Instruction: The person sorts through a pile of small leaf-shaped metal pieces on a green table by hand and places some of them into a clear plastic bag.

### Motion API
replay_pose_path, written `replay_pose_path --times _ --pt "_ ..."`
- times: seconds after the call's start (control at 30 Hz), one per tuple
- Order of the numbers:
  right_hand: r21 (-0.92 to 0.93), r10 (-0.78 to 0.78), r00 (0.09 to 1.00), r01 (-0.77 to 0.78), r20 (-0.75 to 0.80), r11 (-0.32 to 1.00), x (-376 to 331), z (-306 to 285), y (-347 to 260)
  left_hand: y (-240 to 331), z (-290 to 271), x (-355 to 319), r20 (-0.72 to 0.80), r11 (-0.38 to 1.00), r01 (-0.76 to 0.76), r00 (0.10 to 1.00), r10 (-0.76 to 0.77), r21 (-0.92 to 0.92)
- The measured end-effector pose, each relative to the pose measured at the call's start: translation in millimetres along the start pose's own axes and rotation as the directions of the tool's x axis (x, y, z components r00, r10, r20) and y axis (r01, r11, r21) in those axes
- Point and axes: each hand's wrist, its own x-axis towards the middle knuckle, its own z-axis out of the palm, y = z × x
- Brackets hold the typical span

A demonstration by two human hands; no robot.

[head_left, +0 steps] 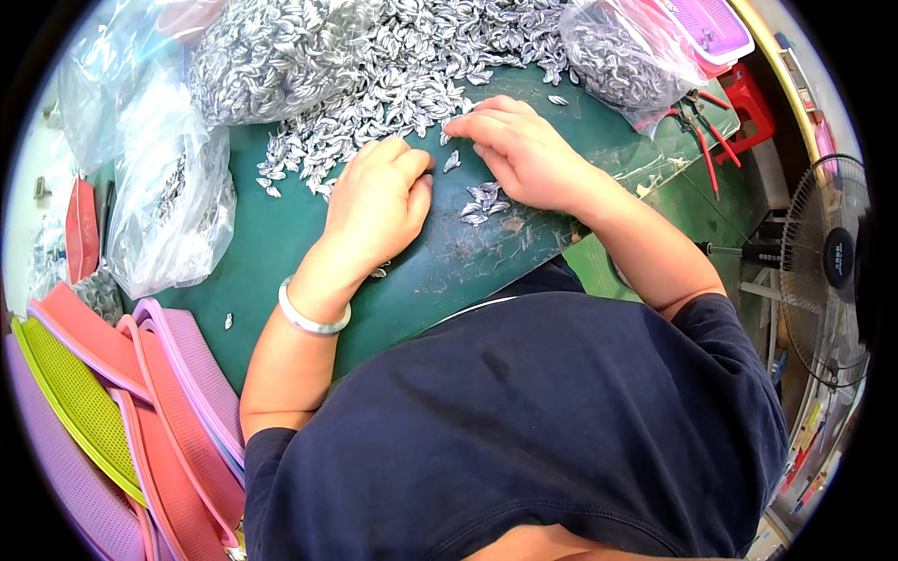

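A large heap of small silver-grey, leaf-shaped pieces (412, 89) spreads over the green tabletop (281, 234). At its near edge, my left hand (379, 201) rests with fingers curled inward; whatever they may hold is hidden beneath. My right hand (524, 154) lies just to the right, fingers stretched forward and their tips touching pieces at the heap's edge. Between the hands sits a single loose piece (452, 162). A small separate cluster of the same pieces (484, 203) lies below my right palm. Part of another piece shows beside my left wrist.
Clear plastic bags of pieces stand at the back left (271, 65) and back right (627, 61). Red-handled pliers (697, 122) lie at the right edge. Pink, purple and green perforated baskets (178, 411) are stacked at lower left. A fan (823, 262) stands at right.
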Motion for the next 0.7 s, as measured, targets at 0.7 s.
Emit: replay_pose_path --times 0.7 --pt "-0.065 -0.04 0.998 0.044 0.055 0.997 22 7 -4 -10 4 -2 -0.041 0.998 -0.063 0.997 0.063 0.011"
